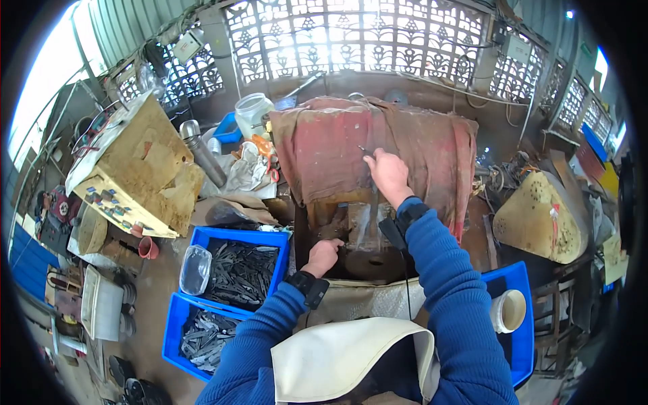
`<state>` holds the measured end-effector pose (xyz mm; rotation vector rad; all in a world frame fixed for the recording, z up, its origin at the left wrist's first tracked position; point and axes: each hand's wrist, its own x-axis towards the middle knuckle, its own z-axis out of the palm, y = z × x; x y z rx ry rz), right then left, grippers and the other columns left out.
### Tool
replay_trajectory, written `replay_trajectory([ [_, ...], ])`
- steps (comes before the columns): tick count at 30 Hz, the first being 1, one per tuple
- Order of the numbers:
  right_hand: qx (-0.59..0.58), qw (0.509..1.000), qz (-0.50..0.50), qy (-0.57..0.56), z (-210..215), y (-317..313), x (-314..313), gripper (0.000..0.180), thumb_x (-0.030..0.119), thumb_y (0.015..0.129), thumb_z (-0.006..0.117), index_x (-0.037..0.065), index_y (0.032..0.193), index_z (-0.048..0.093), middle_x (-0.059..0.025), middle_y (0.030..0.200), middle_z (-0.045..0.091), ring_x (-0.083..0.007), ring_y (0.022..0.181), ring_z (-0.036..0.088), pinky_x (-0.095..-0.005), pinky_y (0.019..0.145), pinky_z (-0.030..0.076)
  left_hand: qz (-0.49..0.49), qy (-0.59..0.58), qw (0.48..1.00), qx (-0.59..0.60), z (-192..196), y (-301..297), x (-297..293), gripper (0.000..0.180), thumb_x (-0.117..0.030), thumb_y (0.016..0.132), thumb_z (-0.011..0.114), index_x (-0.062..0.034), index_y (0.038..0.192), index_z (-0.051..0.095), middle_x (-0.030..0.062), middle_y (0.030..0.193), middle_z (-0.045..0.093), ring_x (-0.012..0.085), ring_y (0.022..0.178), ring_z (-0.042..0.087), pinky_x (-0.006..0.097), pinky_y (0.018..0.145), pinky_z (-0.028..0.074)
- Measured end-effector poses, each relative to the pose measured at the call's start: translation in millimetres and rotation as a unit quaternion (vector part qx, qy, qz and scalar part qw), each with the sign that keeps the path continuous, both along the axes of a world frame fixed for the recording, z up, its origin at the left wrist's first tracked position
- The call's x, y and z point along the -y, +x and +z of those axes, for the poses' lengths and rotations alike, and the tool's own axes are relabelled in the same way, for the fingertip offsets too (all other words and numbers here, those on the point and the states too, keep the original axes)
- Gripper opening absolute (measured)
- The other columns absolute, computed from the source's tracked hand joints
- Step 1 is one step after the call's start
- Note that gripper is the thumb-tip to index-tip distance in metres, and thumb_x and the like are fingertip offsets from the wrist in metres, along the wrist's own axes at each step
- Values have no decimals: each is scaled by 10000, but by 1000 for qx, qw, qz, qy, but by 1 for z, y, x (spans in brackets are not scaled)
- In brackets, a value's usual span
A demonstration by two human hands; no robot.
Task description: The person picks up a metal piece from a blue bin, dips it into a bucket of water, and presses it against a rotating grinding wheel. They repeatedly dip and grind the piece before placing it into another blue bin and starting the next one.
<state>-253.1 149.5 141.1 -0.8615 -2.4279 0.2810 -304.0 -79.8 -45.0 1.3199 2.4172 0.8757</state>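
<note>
My right hand (pixel 387 173) is raised against a machine draped in a dirty red cloth (pixel 324 152), with its fingers closed on a thin dark lever or rod (pixel 364 150) that pokes out of the cloth. My left hand (pixel 323 256) is lower, closed on a small dark metal piece at the machine's round steel base plate (pixel 375 264). Both forearms are in blue sleeves, and each wrist wears a black band. A pale apron (pixel 344 358) covers my lap.
Two blue crates (pixel 202 237) of dark metal pieces sit at my left, a clear plastic tub (pixel 194 270) resting on one. Another blue crate (pixel 521 283) with a white cup (pixel 507 310) sits at my right. A yellowed control box (pixel 135 169) stands further left.
</note>
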Motion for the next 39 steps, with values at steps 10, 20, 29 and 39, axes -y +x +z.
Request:
replay_trajectory([
  [10,-78,990,23,119,-25,-12,-22,177,115,782,546,69,678,681,-160,683,661,-338,633,667,-474,522,502,-35,99,992,68,-29,-19,-21,342,61,752,523,-100,981,720,121,805,685,270,756,660,362,692,529],
  [20,-14,1000,12,-12,-14,14,-6,204,121,818,526,29,885,695,-183,893,715,-338,843,706,-456,677,558,2,22,975,222,-14,-5,-14,280,-38,969,428,-58,1123,661,29,855,628,78,566,526,223,483,448],
  [29,-28,999,34,25,-21,12,-14,184,122,812,532,44,847,694,-181,838,709,-331,810,707,-463,645,556,51,57,970,229,-8,-2,-19,346,86,865,447,-41,1097,669,39,852,624,81,544,519,222,447,432],
  [39,-93,986,47,132,-28,-11,-13,149,153,844,517,84,747,606,-123,681,652,-309,640,681,-433,566,548,29,121,989,78,-49,-29,-7,301,84,738,539,-50,946,711,132,826,662,270,722,646,356,653,533],
])
